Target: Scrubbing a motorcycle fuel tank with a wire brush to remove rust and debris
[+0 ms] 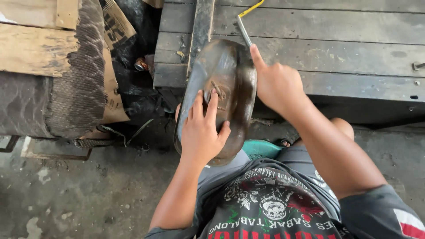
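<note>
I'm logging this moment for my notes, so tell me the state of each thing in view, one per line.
Left hand: fingers spread, pressing flat on the metal piece.
Right hand: closed around a thin tool, index finger extended.
Dark metal piece: tilted, propped against the wooden bench.
Thin tool: held, tip pointing away over the bench.
Wooden bench: planks worn, weathered.
Cardboard: torn, crumpled.

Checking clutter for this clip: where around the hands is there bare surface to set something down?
The wooden platform is bare right of the right hand, out to a bolt. The concrete floor lies open lower left. It is crowded by the left hand on the dark metal piece, with cardboard and debris alongside.
</note>
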